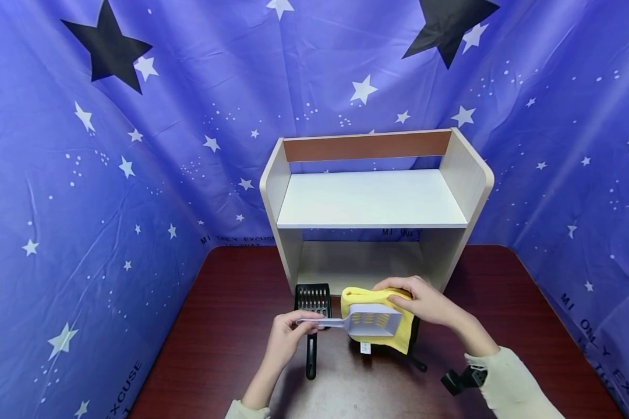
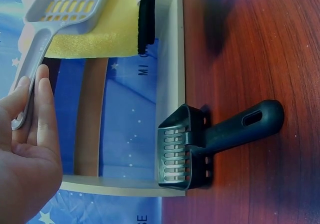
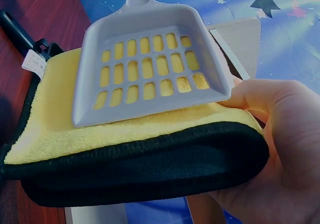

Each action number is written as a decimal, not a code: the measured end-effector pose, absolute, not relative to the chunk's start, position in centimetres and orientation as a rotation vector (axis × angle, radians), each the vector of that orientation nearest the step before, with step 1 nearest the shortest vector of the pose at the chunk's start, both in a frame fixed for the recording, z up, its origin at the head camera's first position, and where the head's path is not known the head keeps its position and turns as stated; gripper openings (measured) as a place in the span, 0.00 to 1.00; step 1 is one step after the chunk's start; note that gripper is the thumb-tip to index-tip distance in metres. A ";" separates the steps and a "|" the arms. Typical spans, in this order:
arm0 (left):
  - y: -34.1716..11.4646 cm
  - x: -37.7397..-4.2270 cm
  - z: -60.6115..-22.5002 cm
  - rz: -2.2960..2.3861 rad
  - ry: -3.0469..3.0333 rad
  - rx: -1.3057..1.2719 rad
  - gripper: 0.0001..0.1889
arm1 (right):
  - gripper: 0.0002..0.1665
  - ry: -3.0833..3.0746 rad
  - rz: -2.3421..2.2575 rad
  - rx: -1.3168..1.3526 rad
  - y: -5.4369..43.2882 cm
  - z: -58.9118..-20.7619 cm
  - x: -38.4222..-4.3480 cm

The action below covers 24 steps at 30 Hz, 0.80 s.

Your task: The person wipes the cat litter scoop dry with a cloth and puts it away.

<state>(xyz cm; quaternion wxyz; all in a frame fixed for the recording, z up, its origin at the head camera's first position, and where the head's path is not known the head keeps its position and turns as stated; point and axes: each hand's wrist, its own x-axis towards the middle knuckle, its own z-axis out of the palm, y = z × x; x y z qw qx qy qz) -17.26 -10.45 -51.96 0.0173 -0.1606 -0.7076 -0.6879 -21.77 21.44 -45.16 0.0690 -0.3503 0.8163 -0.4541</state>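
Note:
In the head view my left hand [image 1: 285,339] pinches the handle of a grey slotted litter scoop [image 1: 373,330] between thumb and fingers. The scoop's wide end lies against a folded yellow cloth [image 1: 405,334] with black edging and a white tag. My right hand [image 1: 424,301] grips that cloth at its upper right, thumb on the yellow face. From the right wrist, yellow fabric [image 3: 55,97] shows through the slots of the scoop [image 3: 142,22]. A black slotted litter scoop [image 2: 227,135] is near my left hand [image 2: 30,169], its handle [image 1: 311,356] pointing towards me.
A pale two-tier shelf [image 1: 372,201] stands at the back of the dark red-brown table [image 1: 204,349]. Blue curtains [image 1: 199,105] with stars surround the table. A black wrist device [image 1: 463,379] is on my right sleeve.

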 end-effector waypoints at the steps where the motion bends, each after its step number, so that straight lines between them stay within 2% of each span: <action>1: -10.5 -17.2 -52.0 -2.135 -2.199 -0.498 0.10 | 0.13 2.448 -1.367 -1.056 21.4 -45.1 -21.7; 24: -10.8 -17.1 -51.8 -2.081 -2.186 -0.507 0.10 | 0.15 2.390 -1.380 -1.135 22.4 -45.1 -21.5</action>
